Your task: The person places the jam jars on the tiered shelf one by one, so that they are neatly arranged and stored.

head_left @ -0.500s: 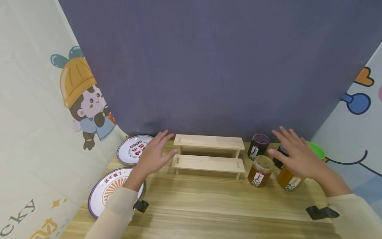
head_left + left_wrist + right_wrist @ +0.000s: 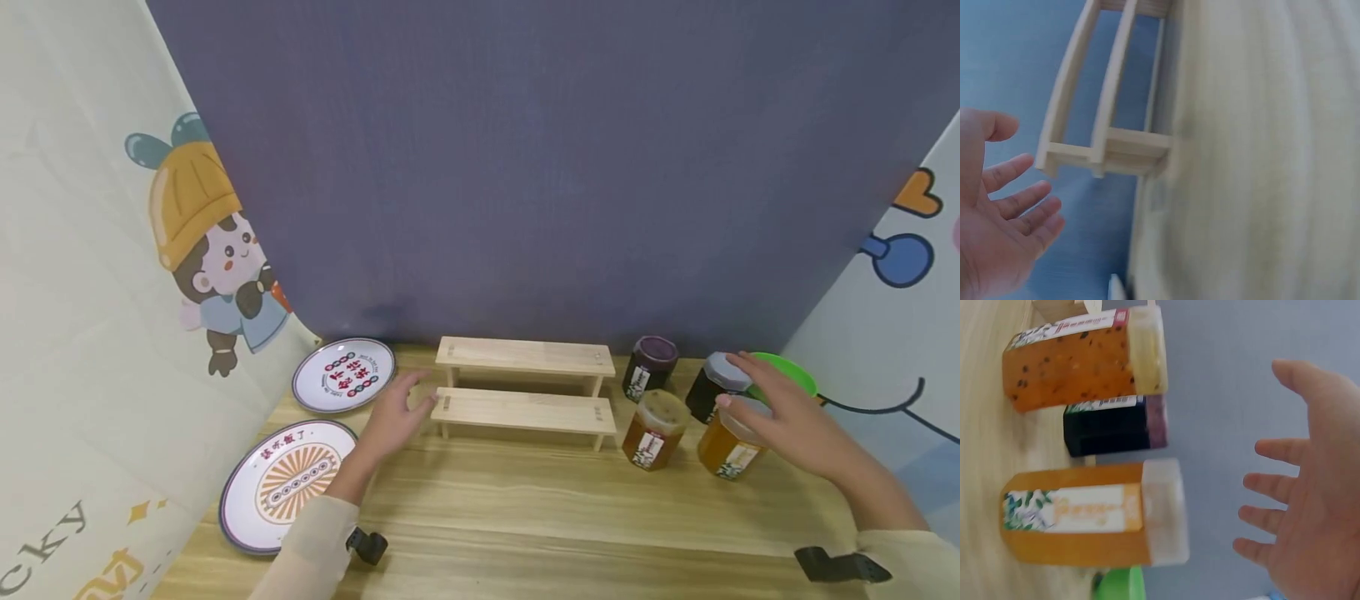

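Observation:
My left hand (image 2: pixel 392 427) hovers by the left end of a two-tier wooden shelf (image 2: pixel 525 412), thumb spread from the fingers and nothing held. In the left wrist view its fingers (image 2: pixel 1022 200) are apart from the shelf's end. On the other side, my right hand (image 2: pixel 798 429) is over an orange jar with a pale lid (image 2: pixel 731 450), also holding nothing. Spread, straight fingers (image 2: pixel 1269 487) stand off from that lid in the right wrist view. Beside it are an amber jar with dark seeds (image 2: pixel 652 437), a dark jar with a purple lid (image 2: pixel 649 368) and a dark jar with a whitish lid (image 2: pixel 715 390).
Two patterned plates, a smaller one (image 2: pixel 343 375) behind a larger one (image 2: pixel 251 487), lie at the table's left. A bright green round dish (image 2: pixel 795 379) sits behind the jars at right. A dark panel (image 2: pixel 525 167) stands along the back of the wooden table (image 2: pixel 525 508).
My right hand has moved to the right and lower, uncovering the whitish-lidded jar. The left hand has shifted slightly right and down, showing more of the plates. Jars and shelf stay put.

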Demonstrator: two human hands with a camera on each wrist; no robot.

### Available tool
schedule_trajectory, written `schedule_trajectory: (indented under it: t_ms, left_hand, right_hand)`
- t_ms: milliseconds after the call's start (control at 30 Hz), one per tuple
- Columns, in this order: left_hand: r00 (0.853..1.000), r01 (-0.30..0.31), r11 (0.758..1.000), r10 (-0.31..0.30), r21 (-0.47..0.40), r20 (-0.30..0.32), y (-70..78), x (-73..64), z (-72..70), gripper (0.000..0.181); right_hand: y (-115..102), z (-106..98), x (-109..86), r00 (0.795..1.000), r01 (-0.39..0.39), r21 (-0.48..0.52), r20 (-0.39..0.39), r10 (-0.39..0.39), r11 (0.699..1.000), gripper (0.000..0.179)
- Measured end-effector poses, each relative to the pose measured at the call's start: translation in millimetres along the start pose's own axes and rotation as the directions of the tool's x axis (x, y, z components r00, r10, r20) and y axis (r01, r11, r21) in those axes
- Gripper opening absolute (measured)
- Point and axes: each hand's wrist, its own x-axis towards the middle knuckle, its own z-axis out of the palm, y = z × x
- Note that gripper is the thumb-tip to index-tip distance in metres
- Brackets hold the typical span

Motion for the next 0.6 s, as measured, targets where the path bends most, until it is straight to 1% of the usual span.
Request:
schedule_trajectory:
  t_ms: [100,233,333,400,500,600]
  left_hand:
    - [0.999,0.038,0.998,-0.038,-0.054,-0.003,-5.9,-2.1,10.8,0.043]
    - [0.999,0.051,0.995,-0.051,-0.086,-0.004,-11.8,-3.8,22.1,0.042]
    - [0.998,0.053,0.993,-0.055,-0.101,-0.014,-14.1,-4.7,27.9,0.041]
    - [0.998,0.060,0.992,-0.063,-0.114,-0.018,-15.8,-4.8,31.0,0.041]
    - [0.997,0.060,0.989,-0.067,-0.137,-0.043,-18.1,-4.3,35.0,0.041]
    - [0.994,0.065,0.983,-0.078,-0.173,-0.070,-20.2,-3.0,38.1,0.040]
  right_hand:
    - [12.6,2.9,-9.2,1.000,0.012,0.023,-0.014,-0.012,1.000,0.075]
    - [29.4,11.5,-20.6,0.998,0.030,0.052,-0.058,-0.027,0.998,0.073]
    - [40.7,17.4,-25.8,0.997,0.013,0.062,-0.077,-0.008,0.998,0.073]
    - [47.8,20.6,-28.1,0.997,-0.013,0.063,-0.079,0.018,0.998,0.073]
    - [58.2,24.8,-30.8,0.996,-0.049,0.071,-0.076,0.055,0.996,0.073]
    - [68.3,29.3,-32.2,0.994,-0.056,0.088,-0.084,0.063,0.995,0.074]
